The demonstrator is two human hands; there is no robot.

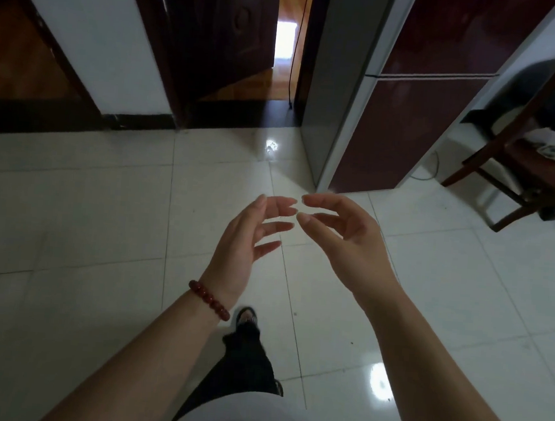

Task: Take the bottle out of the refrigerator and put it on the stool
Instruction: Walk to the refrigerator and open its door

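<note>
Over the white tiled floor (103, 213), well short of the refrigerator (409, 121), the left hand (247, 241) and the right hand (349, 246) hang in the air side by side. Their palms are turned toward each other, fingers loosely curved and apart, with nothing held in either; the fingertips nearly meet, though I cannot tell whether they touch. A red bead bracelet (209, 299) sits on the left wrist. The refrigerator stands at the floor's far right edge beside an open doorway (281, 61), and its 2 dark red doors are both closed, so the bottle is out of sight, presumably inside. The step in hand looks like the approach, with no door opened yet. Next, 1 hand needs to reach a door's edge and pull it open; which door hides the bottle cannot be told. A wooden seat (532, 164) with something white on it stands just right of the refrigerator and may be the stool.
</note>
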